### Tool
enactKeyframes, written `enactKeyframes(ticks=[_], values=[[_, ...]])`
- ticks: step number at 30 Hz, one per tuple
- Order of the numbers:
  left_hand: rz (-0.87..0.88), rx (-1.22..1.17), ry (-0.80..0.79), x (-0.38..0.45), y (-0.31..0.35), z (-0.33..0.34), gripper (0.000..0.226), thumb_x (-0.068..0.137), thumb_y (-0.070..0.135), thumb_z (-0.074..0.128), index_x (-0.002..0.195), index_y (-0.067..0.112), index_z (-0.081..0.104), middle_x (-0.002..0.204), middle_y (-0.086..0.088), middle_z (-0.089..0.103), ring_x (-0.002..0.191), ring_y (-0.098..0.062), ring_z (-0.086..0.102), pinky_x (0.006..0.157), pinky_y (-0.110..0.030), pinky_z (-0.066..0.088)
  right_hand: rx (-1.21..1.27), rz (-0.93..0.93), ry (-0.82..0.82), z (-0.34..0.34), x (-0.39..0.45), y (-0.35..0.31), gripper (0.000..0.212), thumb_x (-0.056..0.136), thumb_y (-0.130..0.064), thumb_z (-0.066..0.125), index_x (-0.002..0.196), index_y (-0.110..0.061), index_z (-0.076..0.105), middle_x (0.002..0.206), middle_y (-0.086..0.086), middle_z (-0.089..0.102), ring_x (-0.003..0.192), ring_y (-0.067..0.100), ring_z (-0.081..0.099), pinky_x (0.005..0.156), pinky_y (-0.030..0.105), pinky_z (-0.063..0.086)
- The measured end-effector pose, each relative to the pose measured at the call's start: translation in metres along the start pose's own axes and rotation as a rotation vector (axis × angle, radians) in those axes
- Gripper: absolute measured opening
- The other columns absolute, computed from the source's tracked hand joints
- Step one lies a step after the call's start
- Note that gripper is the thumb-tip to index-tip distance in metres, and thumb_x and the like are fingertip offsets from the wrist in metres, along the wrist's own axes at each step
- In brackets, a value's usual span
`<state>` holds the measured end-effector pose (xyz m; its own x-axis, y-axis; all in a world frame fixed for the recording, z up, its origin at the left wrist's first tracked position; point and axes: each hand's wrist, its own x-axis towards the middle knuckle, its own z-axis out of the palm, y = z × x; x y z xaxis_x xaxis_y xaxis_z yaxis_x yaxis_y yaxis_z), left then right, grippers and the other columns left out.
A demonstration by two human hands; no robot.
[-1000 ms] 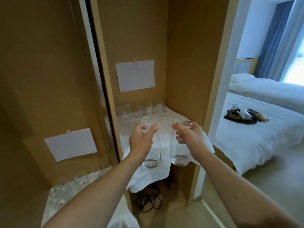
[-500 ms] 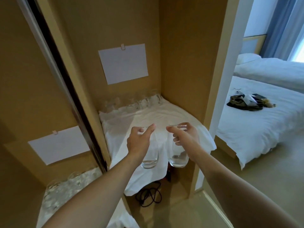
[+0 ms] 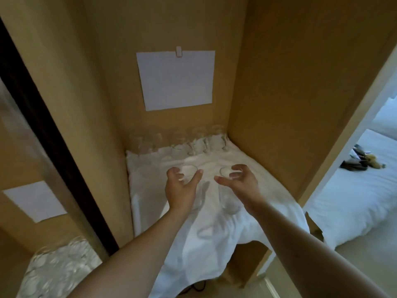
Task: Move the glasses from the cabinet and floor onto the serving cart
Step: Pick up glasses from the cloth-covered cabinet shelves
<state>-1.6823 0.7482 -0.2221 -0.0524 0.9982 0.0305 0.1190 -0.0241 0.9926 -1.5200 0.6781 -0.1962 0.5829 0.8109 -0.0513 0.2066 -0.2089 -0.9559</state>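
Behind both held glasses point(image 3: 189, 175), more glasses point(image 3: 199, 140) line the cabinet's back wall point(image 3: 176, 24).

Glass in your left hand point(image 3: 182, 190): clear tumbler point(image 3: 191, 186), upright, gripped near the rim, over the white cloth point(image 3: 214, 233).
Glass in your right hand point(image 3: 242, 186): clear tumbler point(image 3: 228, 201), upright, beside the first.
Back row of glasses point(image 3: 182, 143): clear, at the rear wall.

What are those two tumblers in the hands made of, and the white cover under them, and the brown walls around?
The tumblers, one in the left hand and one in the right hand, look like clear glass: the cover shows through them. The white cover seems soft woven cloth, matte, wrinkled and draping over the edge. The brown walls look like matte board, perhaps cardboard or laminate; it's hard to tell.
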Motion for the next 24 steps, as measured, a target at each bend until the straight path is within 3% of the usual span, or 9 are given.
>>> enactKeyframes(ticks=[2, 7, 12, 15, 16, 18, 20, 24], values=[[0.044, 0.0, 0.011, 0.013, -0.009, 0.004, 0.077, 0.071, 0.051, 0.087, 0.127, 0.019, 0.045, 0.116, 0.0, 0.058, 0.105, -0.02, 0.059, 0.094, -0.039, 0.051, 0.019, 0.006, -0.032, 0.01, 0.018, 0.006, 0.08, 0.055, -0.046, 0.096, 0.122, -0.031, 0.055, 0.118, -0.002, 0.062, 0.107, 0.016, 0.062, 0.091, 0.032, 0.053], [0.087, 0.037, 0.017, 0.033, -0.021, 0.008, 0.08, 0.07, 0.043, 0.09, 0.13, 0.018, 0.043, 0.119, 0.001, 0.057, 0.109, -0.018, 0.057, 0.093, -0.032, 0.049, 0.09, -0.035, -0.099, 0.027, 0.057, 0.012, 0.076, 0.059, -0.035, 0.097, 0.123, -0.033, 0.055, 0.124, 0.001, 0.059, 0.11, 0.014, 0.06, 0.091, 0.032, 0.052], [0.107, 0.01, 0.0, 0.035, -0.039, 0.012, 0.08, 0.065, 0.037, 0.093, 0.127, 0.027, 0.044, 0.116, 0.006, 0.06, 0.108, -0.008, 0.059, 0.082, -0.003, 0.04, 0.005, -0.077, -0.234, 0.035, 0.086, 0.025, 0.088, 0.059, -0.025, 0.098, 0.127, -0.036, 0.043, 0.119, -0.003, 0.057, 0.108, 0.012, 0.058, 0.091, 0.032, 0.054], [0.081, -0.055, 0.036, 0.033, -0.048, 0.019, 0.085, 0.063, 0.035, 0.095, 0.129, 0.031, 0.043, 0.12, 0.006, 0.06, 0.112, -0.005, 0.059, 0.092, -0.014, 0.047, -0.017, -0.04, -0.344, 0.037, 0.102, 0.04, 0.1, 0.056, -0.009, 0.097, 0.131, -0.035, 0.037, 0.125, 0.005, 0.055, 0.11, 0.02, 0.056, 0.091, 0.035, 0.054], [0.067, -0.075, 0.07, 0.031, -0.051, 0.024, 0.085, 0.062, 0.034, 0.096, 0.129, 0.032, 0.043, 0.122, 0.006, 0.06, 0.114, -0.006, 0.059, 0.096, -0.022, 0.05, 0.031, 0.001, -0.387, 0.035, 0.108, 0.045, 0.1, 0.057, 0.0, 0.094, 0.132, -0.033, 0.036, 0.126, 0.009, 0.053, 0.109, 0.021, 0.055, 0.088, 0.036, 0.057], [0.048, -0.089, 0.127, 0.028, -0.055, 0.032, 0.087, 0.061, 0.036, 0.096, 0.129, 0.034, 0.042, 0.124, 0.007, 0.06, 0.117, -0.009, 0.059, 0.101, -0.032, 0.051, 0.032, 0.017, -0.476, 0.031, 0.115, 0.052, 0.104, 0.062, 0.011, 0.088, 0.138, -0.031, 0.031, 0.123, 0.009, 0.052, 0.108, 0.021, 0.055, 0.07, 0.023, 0.058], [0.037, -0.072, 0.182, 0.023, -0.058, 0.04, 0.091, 0.058, 0.04, 0.096, 0.131, 0.035, 0.041, 0.127, 0.011, 0.057, 0.12, -0.01, 0.057, 0.103, -0.035, 0.05, -0.039, -0.027, -0.569, 0.023, 0.124, 0.057, 0.115, 0.062, 0.008, 0.089, 0.147, -0.032, 0.023, 0.124, 0.007, 0.053, 0.111, 0.018, 0.056, 0.062, 0.017, 0.055], [-0.032, -0.028, 0.225, 0.012, -0.064, 0.048, 0.103, 0.054, 0.045, 0.097, 0.135, 0.035, 0.035, 0.134, 0.01, 0.054, 0.122, -0.012, 0.057, 0.103, -0.035, 0.05, -0.067, -0.016, -0.69, 0.014, 0.134, 0.061, 0.119, 0.062, 0.006, 0.09, 0.152, -0.033, 0.021, 0.13, 0.005, 0.053, 0.11, 0.015, 0.056, 0.067, 0.026, 0.058]])
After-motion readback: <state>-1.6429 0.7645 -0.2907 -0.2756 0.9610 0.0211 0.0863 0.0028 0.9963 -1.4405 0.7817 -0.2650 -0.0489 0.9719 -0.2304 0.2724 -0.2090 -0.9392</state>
